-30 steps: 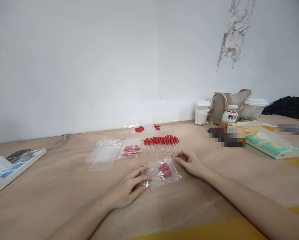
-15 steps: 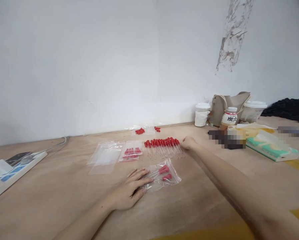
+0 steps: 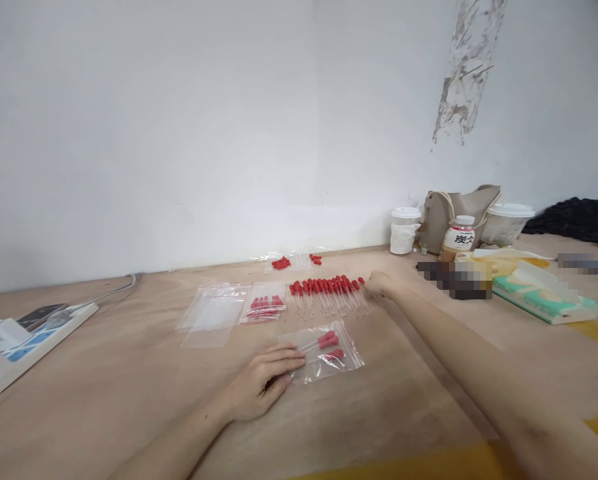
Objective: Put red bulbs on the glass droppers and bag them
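Note:
My left hand [image 3: 269, 379] lies with its fingers stretched over the left side of a clear zip bag [image 3: 311, 375] and presses it to the table. Inside that bag are a few droppers [image 3: 335, 354] with red bulbs and thin clear stems. Farther back, a row of loose red-bulbed droppers [image 3: 326, 287] lies side by side, stems toward me. My right hand [image 3: 383, 285] is at the right end of this row with curled fingers, close beside the last bulb [image 3: 361, 281]. What its fingertips hold, if anything, is hidden.
Left of the row lie a filled zip bag [image 3: 263, 310] and flat clear bags [image 3: 211, 317]. More red bulbs [image 3: 281, 263] sit by the wall. A power strip [image 3: 43, 350] stands left; a lidded cup [image 3: 405, 233], a bottle [image 3: 459, 240] and a tissue pack [image 3: 546, 300] are right.
My right hand has shifted slightly right, and a red bulb now shows between it and the row. The left hand's fingers have drawn closer together on the bag.

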{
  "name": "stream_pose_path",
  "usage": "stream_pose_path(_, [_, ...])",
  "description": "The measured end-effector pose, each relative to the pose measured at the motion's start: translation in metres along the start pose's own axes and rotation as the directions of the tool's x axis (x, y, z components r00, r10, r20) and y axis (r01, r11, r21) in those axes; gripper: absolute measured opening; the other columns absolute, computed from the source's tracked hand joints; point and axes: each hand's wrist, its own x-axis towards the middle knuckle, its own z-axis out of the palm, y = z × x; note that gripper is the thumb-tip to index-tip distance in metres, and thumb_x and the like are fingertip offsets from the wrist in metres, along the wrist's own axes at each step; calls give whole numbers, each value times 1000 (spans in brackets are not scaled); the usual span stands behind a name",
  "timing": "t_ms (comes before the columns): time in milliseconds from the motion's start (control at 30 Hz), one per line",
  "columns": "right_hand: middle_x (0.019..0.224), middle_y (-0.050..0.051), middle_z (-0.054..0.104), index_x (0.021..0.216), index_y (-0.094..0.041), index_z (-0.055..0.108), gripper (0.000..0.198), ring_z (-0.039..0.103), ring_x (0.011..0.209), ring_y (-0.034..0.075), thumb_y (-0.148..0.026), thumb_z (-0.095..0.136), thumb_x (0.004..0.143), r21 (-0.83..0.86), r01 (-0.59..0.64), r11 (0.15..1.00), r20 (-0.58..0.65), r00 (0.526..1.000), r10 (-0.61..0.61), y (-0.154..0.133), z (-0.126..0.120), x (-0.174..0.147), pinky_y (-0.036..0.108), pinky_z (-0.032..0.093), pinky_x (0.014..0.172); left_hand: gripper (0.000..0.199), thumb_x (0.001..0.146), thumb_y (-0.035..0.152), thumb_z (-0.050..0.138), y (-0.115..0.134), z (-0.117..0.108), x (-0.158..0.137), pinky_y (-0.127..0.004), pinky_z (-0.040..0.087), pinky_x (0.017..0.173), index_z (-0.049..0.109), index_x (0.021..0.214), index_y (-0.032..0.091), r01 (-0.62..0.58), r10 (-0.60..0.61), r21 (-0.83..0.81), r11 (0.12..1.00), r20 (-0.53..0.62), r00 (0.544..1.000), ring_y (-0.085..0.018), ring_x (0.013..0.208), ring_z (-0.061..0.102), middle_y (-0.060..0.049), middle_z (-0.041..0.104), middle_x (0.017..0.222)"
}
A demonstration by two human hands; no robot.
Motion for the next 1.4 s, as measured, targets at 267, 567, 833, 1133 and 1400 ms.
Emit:
stream_pose_path(267, [53,-4,49,119,-15,34,51,49,43,11,-17,43,68,351,-66,934,51,997,51,12,-6,-39,22,39,42,42,86,18,35,4,-2,0,-38,32,99,38,127,28,34,-34,11,999,50,998,-18,117,39,0,48,125])
stream_pose_path(567, [60,-8,49,114,-22,22,62,54,50,12,-31,58,65,776,48,629,-33,999,-36,3,15,-115,25,49,50,37,88,20,35,5,-2,2,-37,29,101,43,123,29,68,-67,-12,998,67,996,-16,119,36,2,46,128])
stream_pose_path(833, [63,-7,51,102,-23,26,54,56,52,11,-40,62,65,816,2,578,92,987,-133,-5,24,-129,27,50,52,34,88,19,35,5,-4,3,-34,29,101,46,119,27,65,-63,-28,997,71,996,-15,119,36,1,46,127])
stream_pose_path(1133, [69,-4,57,96,-25,30,47,61,61,13,-44,62,67,855,-92,511,212,960,-182,1,15,-132,29,50,60,31,89,20,34,4,-3,2,-34,28,102,50,115,27,76,-74,-25,997,80,994,-14,118,38,2,46,127])
stream_pose_path(1400, [63,-4,52,79,-18,47,36,52,53,9,-44,65,62,699,-42,714,322,910,-262,1,9,-132,25,43,54,36,90,27,35,0,0,0,-38,24,103,39,125,31,86,-88,23,996,101,991,-17,123,31,2,36,135])
